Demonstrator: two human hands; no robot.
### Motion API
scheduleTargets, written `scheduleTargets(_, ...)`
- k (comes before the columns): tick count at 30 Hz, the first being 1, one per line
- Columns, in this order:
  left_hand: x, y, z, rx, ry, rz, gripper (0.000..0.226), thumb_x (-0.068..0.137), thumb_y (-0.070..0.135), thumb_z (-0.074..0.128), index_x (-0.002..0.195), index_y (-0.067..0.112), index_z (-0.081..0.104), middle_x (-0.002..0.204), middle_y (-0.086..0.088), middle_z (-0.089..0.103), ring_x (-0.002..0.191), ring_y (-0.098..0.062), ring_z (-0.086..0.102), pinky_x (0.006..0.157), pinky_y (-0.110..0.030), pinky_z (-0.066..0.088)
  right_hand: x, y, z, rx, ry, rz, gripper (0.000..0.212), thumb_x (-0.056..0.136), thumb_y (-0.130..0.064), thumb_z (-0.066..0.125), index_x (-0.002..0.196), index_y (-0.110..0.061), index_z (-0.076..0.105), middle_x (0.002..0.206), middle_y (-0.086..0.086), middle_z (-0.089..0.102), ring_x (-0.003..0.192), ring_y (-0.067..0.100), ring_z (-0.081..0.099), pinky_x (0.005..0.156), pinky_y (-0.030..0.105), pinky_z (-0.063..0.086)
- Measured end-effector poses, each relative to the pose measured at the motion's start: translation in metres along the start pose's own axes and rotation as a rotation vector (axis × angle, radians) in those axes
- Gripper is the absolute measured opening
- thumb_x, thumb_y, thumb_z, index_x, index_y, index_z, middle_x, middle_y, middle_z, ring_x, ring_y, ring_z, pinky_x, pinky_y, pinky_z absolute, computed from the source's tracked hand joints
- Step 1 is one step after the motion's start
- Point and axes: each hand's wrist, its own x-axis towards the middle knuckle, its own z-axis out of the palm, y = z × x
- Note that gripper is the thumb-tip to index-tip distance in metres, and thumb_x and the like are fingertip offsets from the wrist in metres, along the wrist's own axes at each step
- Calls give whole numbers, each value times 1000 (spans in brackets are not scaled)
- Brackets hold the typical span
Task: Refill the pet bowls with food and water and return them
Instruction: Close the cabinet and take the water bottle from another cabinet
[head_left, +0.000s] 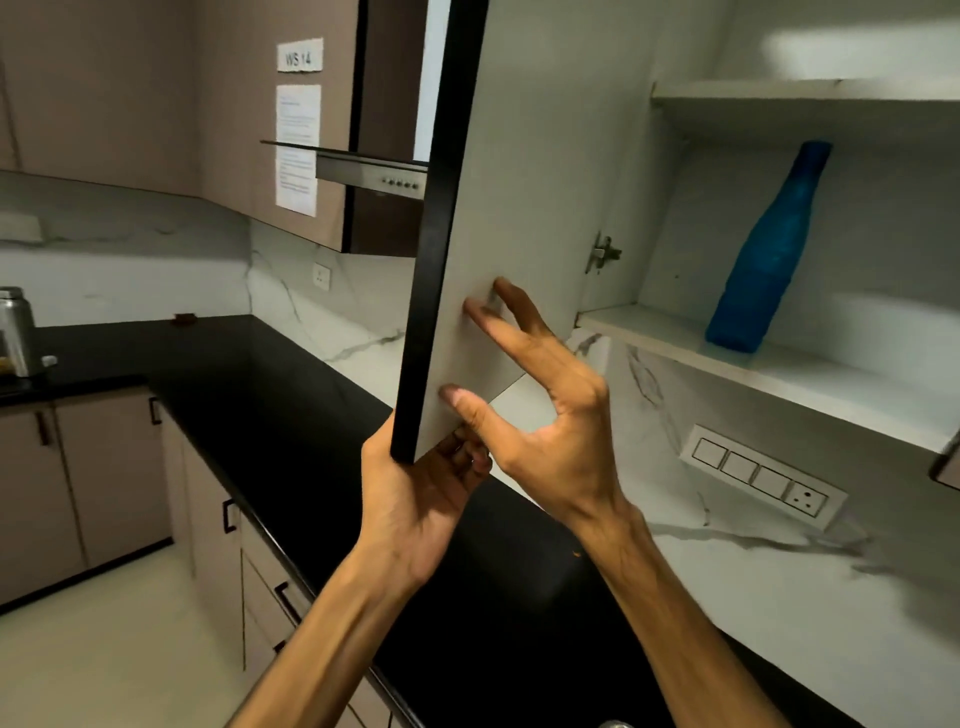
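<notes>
**Upper cabinet door in hand — bowls nowhere in view**

Risks first. The cabinet door (498, 208) is hanging open at head height, its dark edge facing the person — a careless swing could be catching a face or pinching the left hand (415, 483) at the lower corner. The blue bottle (763, 260) is standing upright and alone on the lower shelf (675, 338), near its front lip; a hasty reach in could be knocking it down onto the black table (270, 384). Judging from the task, the search is costing time: neither pet bowls nor food are showing anywhere here.

Hand pose. The left hand is gripping the door's bottom corner from below, fingers curling up behind the panel, thumb side on the dark edge. The right hand (540, 400) is spreading open against the door's pale inner face — fingers (483, 317) straight, tips touching the panel, thumb pressing near the lower edge, holding nothing. Both forearms are reaching up from the near bottom.
</notes>
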Motion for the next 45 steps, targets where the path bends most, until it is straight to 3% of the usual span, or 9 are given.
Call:
scheduleTargets(11, 44, 38, -35, -96, 91, 26, 44, 99, 43, 43, 107, 12, 75, 94, -9, 75, 80, -21, 74, 83, -38, 55, 23, 29, 68, -64, -11, -44, 80, 85, -33, 85, 154, -32, 46, 172, 3, 29, 159, 16, 26, 121, 18, 28)
scheduleTargets(14, 56, 45, -42, -140, 79, 8, 49, 97, 44, 47, 124, 10, 70, 115, -14, 73, 106, -28, 70, 87, -42, 59, 27, 33, 82, -61, 0, -41, 80, 84, -33, 86, 154, -30, 47, 172, 6, 29, 159, 20, 26, 122, 26, 30)
scheduleTargets(17, 67, 51, -50, -168, 49, -2, 58, 95, 44, 50, 139, 9, 62, 143, -20, 60, 133, -40, 56, 109, -55, 47, 32, 36, 94, -69, 12, -43, 81, 83, -31, 87, 154, -27, 48, 172, 8, 29, 160, 23, 25, 123, 39, 35)
scheduleTargets(24, 78, 56, -59, -221, 1, -6, 69, 84, 39, 56, 147, 11, 54, 152, -24, 49, 137, -45, 51, 106, -58, 49, 35, 43, 107, -65, 34, -40, 81, 83, -32, 88, 154, -28, 49, 172, 7, 28, 160, 23, 25, 122, 44, 38)
scheduleTargets(27, 76, 53, -56, -251, 4, -9, 73, 77, 39, 59, 143, 8, 58, 153, -25, 48, 138, -46, 49, 97, -64, 53, 35, 44, 105, -77, 30, -50, 81, 83, -32, 87, 154, -28, 48, 171, 8, 29, 160, 24, 26, 121, 44, 40)
scheduleTargets(32, 83, 44, -65, -269, 85, -33, 51, 100, 50, 42, 104, 7, 70, 146, -27, 54, 132, -49, 54, 108, -59, 46, 34, 45, 102, -76, 21, -44, 77, 84, -31, 86, 152, -26, 51, 171, 7, 30, 159, 23, 28, 121, 38, 37)
scheduleTargets(36, 77, 33, -59, -222, 15, -72, 40, 93, 34, 48, 82, 7, 77, 134, -30, 63, 128, -48, 59, 110, -52, 45, 30, 51, 97, -94, 12, -19, 75, 83, -32, 88, 151, -26, 54, 169, 7, 33, 157, 23, 33, 120, 23, 31)
scheduleTargets(41, 81, 17, -56, -199, 27, -102, 50, 95, 34, 55, 134, 3, 63, 138, -26, 61, 128, -46, 59, 116, -53, 39, 19, 59, 85, -106, 7, 25, 72, 84, -34, 86, 149, -26, 57, 168, 4, 38, 154, 17, 38, 120, 20, 34)
scheduleTargets(45, 84, -1, -47, -161, 33, -144, 55, 95, 30, 55, 144, 4, 56, 142, -23, 60, 129, -45, 59, 118, -54, 38, 13, 70, 73, -149, 17, 66, 71, 86, -40, 82, 150, -31, 53, 166, 4, 40, 151, 15, 42, 117, 23, 36)
